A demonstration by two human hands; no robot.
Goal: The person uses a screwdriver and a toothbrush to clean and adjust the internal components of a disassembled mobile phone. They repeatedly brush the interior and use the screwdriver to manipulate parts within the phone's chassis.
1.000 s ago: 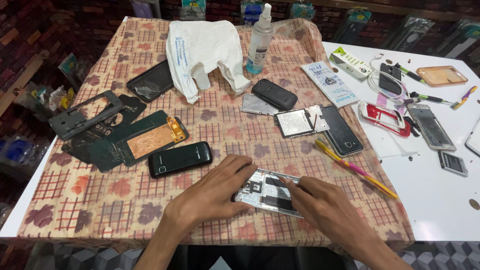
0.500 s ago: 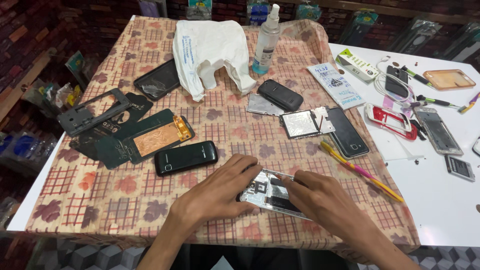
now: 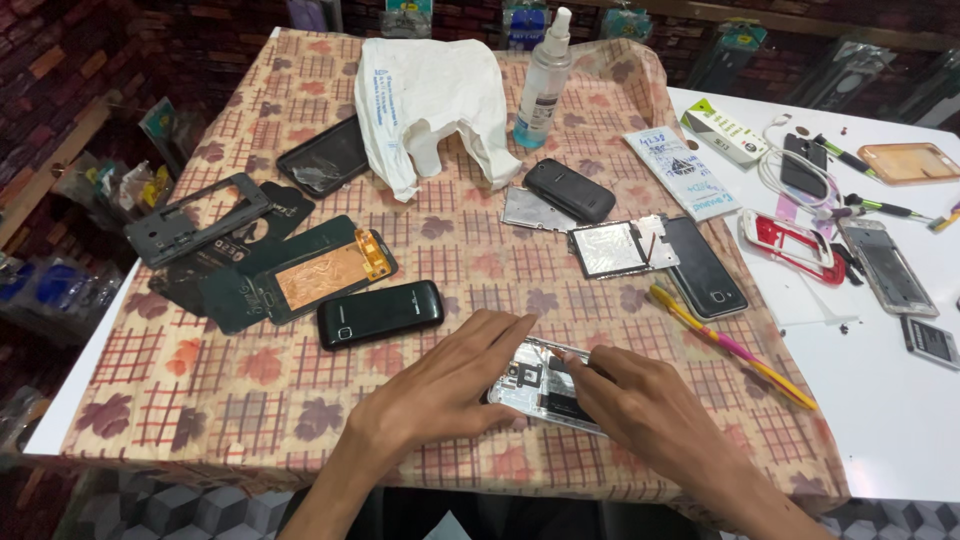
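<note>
My left hand (image 3: pixel 440 395) and right hand (image 3: pixel 640 415) flank the opened phone (image 3: pixel 540 385) on the tablecloth (image 3: pixel 250 400); candybar phone (image 3: pixel 380 313) sits behind-left.

Brick wall (image 3: pixel 70 60), white table (image 3: pixel 880 400), checked leaf-print tablecloth (image 3: pixel 200 390), patterned floor (image 3: pixel 150 510)

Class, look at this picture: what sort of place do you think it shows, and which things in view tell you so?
Most likely a phone repair bench or small repair shop. Both hands, left hand and right hand, rest on an opened phone, loose phone frames lie on the cloth-covered table, and a spray bottle stands nearby.
</note>
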